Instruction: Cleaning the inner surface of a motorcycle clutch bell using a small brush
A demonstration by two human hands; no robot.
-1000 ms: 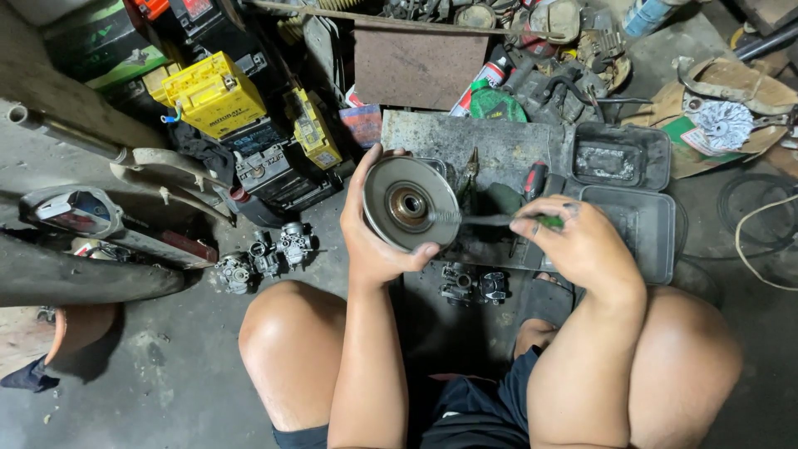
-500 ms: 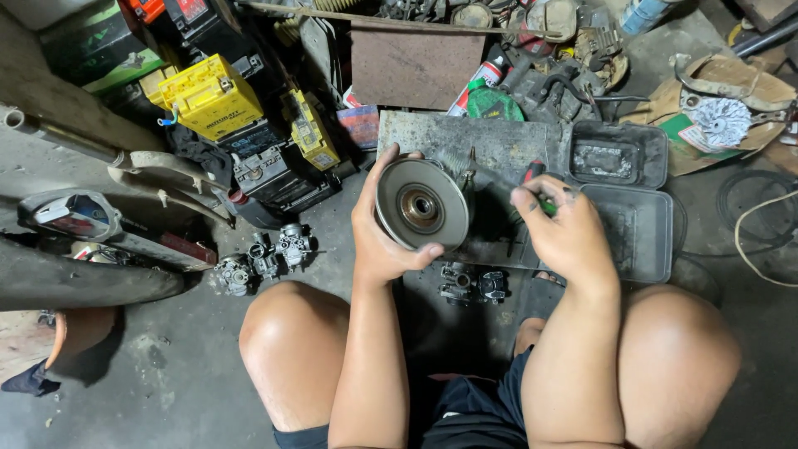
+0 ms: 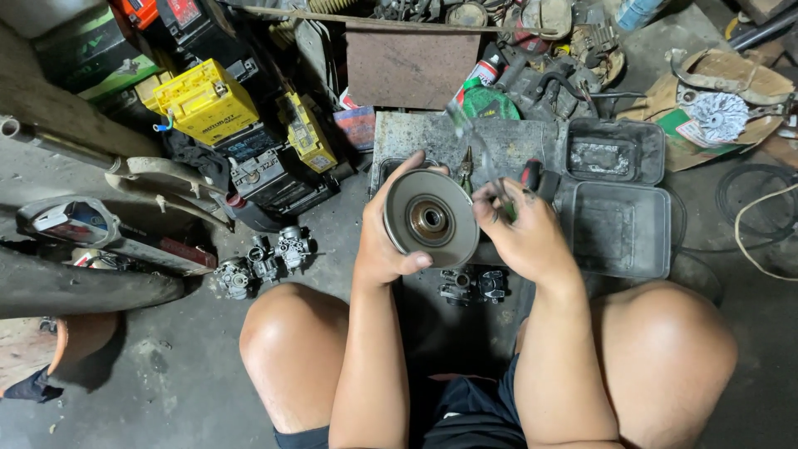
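Head view, looking down past two bare knees at a cluttered workshop floor. At the far left a curved dark body panel [image 3: 91, 287] lies on the concrete. Behind it stand yellow batteries [image 3: 204, 100] among darker ones. Nearer the knees, a row of small carburetors [image 3: 262, 262] sits on the floor, apart from the hands.

The left hand [image 3: 382, 241] grips a round grey metal pulley disc [image 3: 431, 218] by its rim, thumb hooked over the lower edge and fingers behind the upper edge. The disc is held upright in the air above the floor, its face and bright centre hub turned toward the camera. Just beside it, the right hand [image 3: 528, 237] is closed around a thin hand tool [image 3: 499, 195] with a red-and-black grip. The tool is blurred, and its tip seems to point up and away from the disc rather than into the hub.

Below the hands, two more small carburetor bodies [image 3: 474, 285] rest on the floor. To the right lies an open grey plastic case [image 3: 619, 199], both halves looking bare.

By my judgement the disc is off its machine and in the middle of being worked or checked. Nothing shows it fitted anywhere, and how much remains I cannot tell.
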